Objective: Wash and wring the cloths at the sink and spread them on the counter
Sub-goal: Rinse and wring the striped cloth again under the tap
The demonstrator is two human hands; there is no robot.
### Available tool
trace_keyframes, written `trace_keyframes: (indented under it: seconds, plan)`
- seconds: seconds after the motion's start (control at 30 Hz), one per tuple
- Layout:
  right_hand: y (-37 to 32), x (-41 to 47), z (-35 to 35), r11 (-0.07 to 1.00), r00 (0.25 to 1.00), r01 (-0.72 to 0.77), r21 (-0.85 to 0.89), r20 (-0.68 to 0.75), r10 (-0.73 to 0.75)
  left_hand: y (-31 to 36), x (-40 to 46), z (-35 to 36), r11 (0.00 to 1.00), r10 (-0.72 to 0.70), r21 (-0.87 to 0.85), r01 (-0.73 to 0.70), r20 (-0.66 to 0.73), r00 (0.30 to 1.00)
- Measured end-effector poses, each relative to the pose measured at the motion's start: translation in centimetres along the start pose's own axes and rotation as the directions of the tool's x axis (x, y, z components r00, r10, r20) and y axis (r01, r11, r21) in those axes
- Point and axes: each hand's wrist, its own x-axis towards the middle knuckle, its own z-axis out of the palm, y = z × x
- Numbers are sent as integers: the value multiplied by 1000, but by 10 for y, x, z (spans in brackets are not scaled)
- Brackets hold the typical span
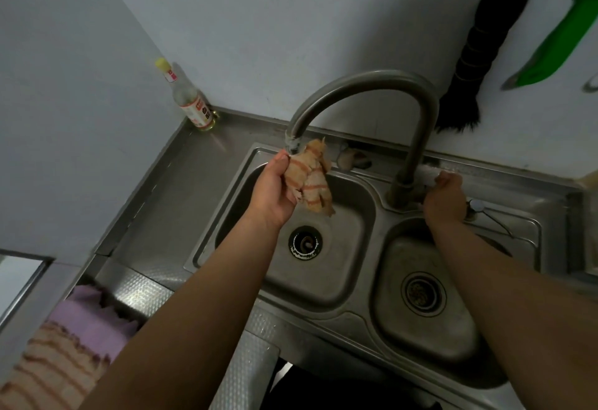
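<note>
The sink (352,215) is dull brushed metal, scuffed and stained, its two basins faintly shiny. The tap (372,86) arching above it is matt grey metal. Left of the sink the surface (194,170) is brushed metal, with an embossed, dimpled front edge. The bunched striped cloth (310,180) under the spout looks like soft, nubby terry.
</note>
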Motion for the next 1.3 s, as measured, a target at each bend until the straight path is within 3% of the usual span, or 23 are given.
trace_keyframes:
  seconds: [0.27,0.37,0.47,0.53,0.63,0.7,0.77,0.87,0.93,1.03,1.1,1.13,1.23,1.3]
  plan:
    - [-2,-6,-2,996,1000,2,86,-5,-2,-2,-1,1,998,-11,-61,9,-26,1000]
    - [-7,-11,3,953,991,-125,275,-19,135,-4,-2,4,999,-7,-48,6,-15,1000]
    - [-16,-33,15,926,970,-173,334,-103,218,-10,-1,0,999,-14,-37,14,-20,1000]
    - [-39,-60,27,914,989,-129,385,116,91,-14,-1,-4,1000,-10,-25,9,-25,1000]
    - [-93,-98,34,918,854,-112,381,510,-107,-19,-3,-9,998,-18,-56,18,-8,1000]
    - [-119,-112,36,926,775,-35,377,595,-213,-20,-6,-13,997,-28,-74,27,-16,999]
    - [-132,-116,37,929,766,174,326,548,-335,-20,-8,-17,997,-33,-75,31,-28,999]
    - [-137,-109,40,861,786,505,-52,439,-435,-15,-16,-19,999,0,-36,-3,-96,995]
    - [-142,-104,42,829,762,555,-72,444,-472,-15,-25,-20,999,21,39,-15,-153,988]
    - [-154,-105,43,881,717,379,283,512,-473,-19,-29,-20,937,59,349,-3,-150,987]
    - [-157,-110,47,881,683,208,425,582,-442,-20,-23,-25,748,163,663,-32,-138,977]
    - [-156,-112,49,883,652,145,447,628,-425,-17,-20,-25,699,198,712,-67,-102,975]
    - [-156,-115,50,907,513,95,410,761,-397,-5,-14,-26,795,115,591,-137,74,991]
    - [-159,-113,45,903,491,40,428,779,-390,3,-10,-29,826,71,544,-149,162,984]
